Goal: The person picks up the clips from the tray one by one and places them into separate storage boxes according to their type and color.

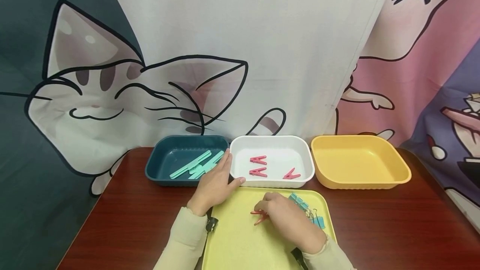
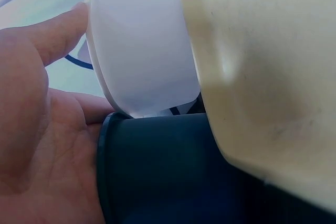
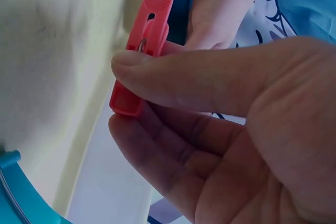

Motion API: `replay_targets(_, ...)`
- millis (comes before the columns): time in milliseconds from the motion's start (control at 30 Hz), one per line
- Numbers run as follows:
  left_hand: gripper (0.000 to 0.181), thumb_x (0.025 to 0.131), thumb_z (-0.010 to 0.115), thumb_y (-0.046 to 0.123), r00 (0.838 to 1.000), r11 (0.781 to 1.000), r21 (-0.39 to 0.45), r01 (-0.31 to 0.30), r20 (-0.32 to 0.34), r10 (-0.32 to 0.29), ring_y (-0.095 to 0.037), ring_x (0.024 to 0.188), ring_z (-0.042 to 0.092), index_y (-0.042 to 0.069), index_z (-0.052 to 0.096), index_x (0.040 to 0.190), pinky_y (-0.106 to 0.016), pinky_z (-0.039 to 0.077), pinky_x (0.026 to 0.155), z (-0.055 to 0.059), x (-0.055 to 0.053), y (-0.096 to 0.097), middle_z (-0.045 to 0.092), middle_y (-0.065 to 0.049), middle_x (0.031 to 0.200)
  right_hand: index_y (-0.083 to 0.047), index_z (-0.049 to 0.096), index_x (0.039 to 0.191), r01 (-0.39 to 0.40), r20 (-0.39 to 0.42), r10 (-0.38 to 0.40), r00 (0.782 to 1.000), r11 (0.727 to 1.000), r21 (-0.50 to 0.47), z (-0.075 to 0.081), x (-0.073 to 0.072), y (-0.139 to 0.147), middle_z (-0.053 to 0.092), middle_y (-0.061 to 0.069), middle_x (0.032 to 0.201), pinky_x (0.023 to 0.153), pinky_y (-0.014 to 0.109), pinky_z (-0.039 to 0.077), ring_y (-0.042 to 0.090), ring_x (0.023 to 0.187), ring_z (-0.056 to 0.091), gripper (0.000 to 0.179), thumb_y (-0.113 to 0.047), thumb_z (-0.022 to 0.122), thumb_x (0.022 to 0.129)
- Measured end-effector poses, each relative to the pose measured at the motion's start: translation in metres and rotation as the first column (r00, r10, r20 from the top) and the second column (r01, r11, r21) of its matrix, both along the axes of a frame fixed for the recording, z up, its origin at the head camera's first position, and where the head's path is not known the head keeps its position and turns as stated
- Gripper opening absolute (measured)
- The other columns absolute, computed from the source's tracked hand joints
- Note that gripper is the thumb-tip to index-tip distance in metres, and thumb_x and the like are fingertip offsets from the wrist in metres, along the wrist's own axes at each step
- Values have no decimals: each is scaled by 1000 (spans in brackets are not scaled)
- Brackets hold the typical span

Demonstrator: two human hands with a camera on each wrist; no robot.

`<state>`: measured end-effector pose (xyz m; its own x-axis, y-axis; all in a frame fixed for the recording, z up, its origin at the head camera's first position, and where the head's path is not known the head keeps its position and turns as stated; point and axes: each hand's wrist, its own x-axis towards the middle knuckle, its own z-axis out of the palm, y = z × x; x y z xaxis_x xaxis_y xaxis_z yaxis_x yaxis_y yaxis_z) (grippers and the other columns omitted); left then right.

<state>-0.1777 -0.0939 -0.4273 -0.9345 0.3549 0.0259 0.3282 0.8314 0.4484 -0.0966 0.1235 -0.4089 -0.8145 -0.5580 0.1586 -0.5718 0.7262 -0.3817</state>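
Between thumb and fingers, my right hand (image 1: 286, 218) pinches a red clothespin (image 3: 142, 51) above the yellow-green tray (image 1: 228, 236). Straight fingers of my left hand (image 1: 215, 184) rest at the adjoining rims of the dark teal bin (image 2: 157, 166) and the white bin (image 2: 142, 40); the thumb touches the white one's front edge. Three more red clothespins (image 1: 258, 172) lie inside the white bin. Several mint bag-sealing clips (image 1: 191, 164) are in the dark teal bin, partly behind my left fingers. Turquoise binder clips (image 1: 318, 221) lie on the tray, just right of my right hand.
A yellow bin (image 1: 360, 161) with nothing in it stands at the right end of the row. The three bins line the back of the brown table (image 1: 123, 220), behind the tray. A printed cloth (image 1: 262, 53) hangs directly behind them.
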Motion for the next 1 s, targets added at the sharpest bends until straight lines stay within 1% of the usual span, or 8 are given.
replay_targets(133,87,97,61,50,1000,1000,1,4,-7,-4,-34,139,45,-2,25,157,-53,47,101,1,0,0,15,-11,167,-13,79,95,6,-18,-6,1000,1000,-19,2,-2,1,63,-6,82,68,23,53,7,77,59,21,4,73,85)
replay_targets(267,87,97,61,50,1000,1000,2,9,-17,-9,-34,138,46,-2,25,157,-53,48,100,1,1,1,16,-11,167,-14,80,94,2,-67,-4,998,999,-33,4,-4,3,64,-6,82,71,24,54,9,79,61,19,2,76,83)
replay_targets(433,87,97,61,49,1000,1000,2,11,-16,-11,-35,137,46,-2,25,157,-53,48,100,1,0,2,16,-12,167,-15,80,94,1,-118,-6,993,999,-44,8,-5,3,65,-6,82,69,23,53,10,78,62,22,2,78,81)
replay_targets(533,87,97,61,50,1000,1000,-1,10,-12,-11,-35,137,47,-2,25,157,-53,48,100,1,0,3,16,-12,167,-15,79,94,8,-150,-14,989,999,-37,11,-6,4,65,-6,83,68,23,54,10,78,63,24,4,78,80)
replay_targets(700,87,97,62,49,1000,1000,-1,5,-10,-5,-35,136,47,-2,26,157,-53,48,100,2,0,3,17,-12,167,-14,77,94,17,-200,-22,979,1000,-24,15,-9,5,68,-4,85,70,25,55,11,79,65,22,3,80,80)
replay_targets(900,86,97,62,49,1000,1000,-9,7,-15,-8,-35,135,48,-2,27,157,-54,49,98,2,0,2,17,-12,167,-13,77,96,44,-201,-44,979,999,-6,19,-12,6,65,-2,84,69,28,55,14,79,63,27,7,79,78)
replay_targets(1000,86,97,62,48,1000,1000,-4,5,-14,-5,-35,135,49,-2,27,157,-54,50,98,1,1,1,18,-12,167,-14,76,98,62,-190,-62,980,998,-7,21,-14,7,63,-3,84,68,28,54,13,78,61,29,7,79,78)
